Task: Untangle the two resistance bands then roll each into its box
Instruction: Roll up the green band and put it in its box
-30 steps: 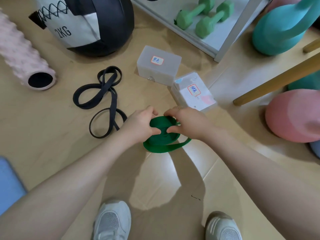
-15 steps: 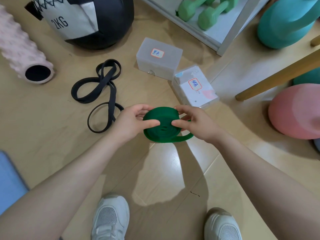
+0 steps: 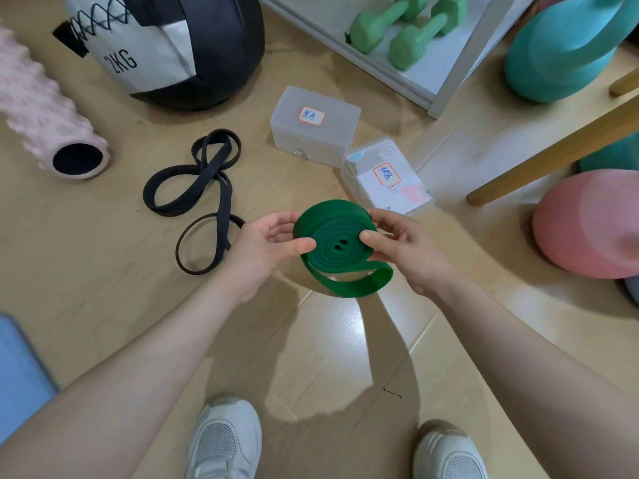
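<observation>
Left hand: the left hand (image 3: 268, 242) pinches the green band (image 3: 340, 248) at the coil's nine o'clock edge, thumb laid on the face, fingers curled behind.
Right hand: the right hand (image 3: 404, 247) grips the three o'clock edge the same way, thumb on top near the centre.
Green band: rolled into a flat coil, held off the floor between both hands at picture centre; a loose tail (image 3: 359, 285) hangs out from five to six o'clock, not yet wound in.
Green box: the labelled box (image 3: 387, 179) sits on the floor at one o'clock from the coil, near, and the right hand is the nearer one.
Key relation: the coil's flat face looks up at the camera, and the box lies just beyond the right hand's fingers, so a short carry toward one o'clock looks like the way in; the box appears closed, so its lid likely needs opening first.
Black band: the black band (image 3: 207, 198) lies loose in loops on the floor at ten o'clock, apart from the green one, unrolled.
Black box: the second box (image 3: 314, 126) rests at twelve o'clock, touching or just beside the green box.
Stage: by my reading, green nearly ready, black untouched.
</observation>
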Demonstrator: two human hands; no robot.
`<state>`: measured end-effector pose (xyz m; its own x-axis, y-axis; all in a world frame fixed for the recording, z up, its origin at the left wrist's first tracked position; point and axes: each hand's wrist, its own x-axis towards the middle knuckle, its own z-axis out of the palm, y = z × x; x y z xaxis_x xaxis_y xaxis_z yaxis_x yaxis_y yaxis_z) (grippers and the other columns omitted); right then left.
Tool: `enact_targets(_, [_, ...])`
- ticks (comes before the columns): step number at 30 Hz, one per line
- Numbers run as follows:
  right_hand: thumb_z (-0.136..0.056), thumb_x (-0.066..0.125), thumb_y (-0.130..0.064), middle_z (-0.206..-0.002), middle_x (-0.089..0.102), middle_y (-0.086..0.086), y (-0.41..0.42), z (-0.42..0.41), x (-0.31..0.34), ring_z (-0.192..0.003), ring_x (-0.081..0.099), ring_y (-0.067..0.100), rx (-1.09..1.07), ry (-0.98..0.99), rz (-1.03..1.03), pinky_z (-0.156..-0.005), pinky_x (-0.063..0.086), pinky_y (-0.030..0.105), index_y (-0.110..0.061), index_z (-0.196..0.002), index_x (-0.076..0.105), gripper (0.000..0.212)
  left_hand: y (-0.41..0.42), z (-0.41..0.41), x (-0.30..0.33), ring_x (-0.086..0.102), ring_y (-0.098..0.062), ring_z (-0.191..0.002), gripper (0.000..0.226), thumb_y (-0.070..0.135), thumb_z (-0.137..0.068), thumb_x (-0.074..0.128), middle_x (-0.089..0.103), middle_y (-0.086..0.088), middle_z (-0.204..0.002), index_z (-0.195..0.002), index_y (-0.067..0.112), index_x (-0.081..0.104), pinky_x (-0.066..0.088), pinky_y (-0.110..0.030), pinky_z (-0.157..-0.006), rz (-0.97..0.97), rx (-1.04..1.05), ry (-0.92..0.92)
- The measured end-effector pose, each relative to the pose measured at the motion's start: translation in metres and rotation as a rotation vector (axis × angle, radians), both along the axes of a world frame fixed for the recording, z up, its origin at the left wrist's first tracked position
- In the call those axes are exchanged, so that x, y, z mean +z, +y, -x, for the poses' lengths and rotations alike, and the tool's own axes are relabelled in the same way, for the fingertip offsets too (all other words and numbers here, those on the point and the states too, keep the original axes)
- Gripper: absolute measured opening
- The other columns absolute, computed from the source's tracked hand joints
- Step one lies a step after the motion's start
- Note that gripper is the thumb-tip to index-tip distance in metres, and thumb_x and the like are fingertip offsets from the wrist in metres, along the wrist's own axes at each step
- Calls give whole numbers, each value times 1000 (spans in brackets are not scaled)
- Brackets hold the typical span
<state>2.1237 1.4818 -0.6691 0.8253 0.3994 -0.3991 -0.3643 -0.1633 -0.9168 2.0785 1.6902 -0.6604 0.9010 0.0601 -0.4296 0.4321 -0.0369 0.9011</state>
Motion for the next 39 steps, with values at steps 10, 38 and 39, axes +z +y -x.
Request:
enact_targets(10, [-87,61,-12,-106,64,3,6,-6,9,-89,64,14,-65,9,-71,-84,55,34,-17,-109,61,23,0,-12,17,65,-11,-92,29,6,-79,67,68,7,-95,-94,30,61,54,-22,-79,-21,45,-120])
enact_targets(38, [-91,54,-11,-108,63,6,3,10,-14,-90,65,16,-205,201,-131,-85,54,33,-13,-117,58,26,-7,3,-4,62,-11,-108,35,1,-84,60,70,4,-108,-106,29,62,42,-39,-104,150,93,55])
enact_targets(39, [-90,54,-11,-108,63,6,4,12,-15,-91,64,17,-225,213,-140,-86,54,33,-13,-117,58,27,-9,7,-6,58,-11,-114,38,4,-86,59,66,3,-117,-115,28,59,40,-41,-106,167,78,46])
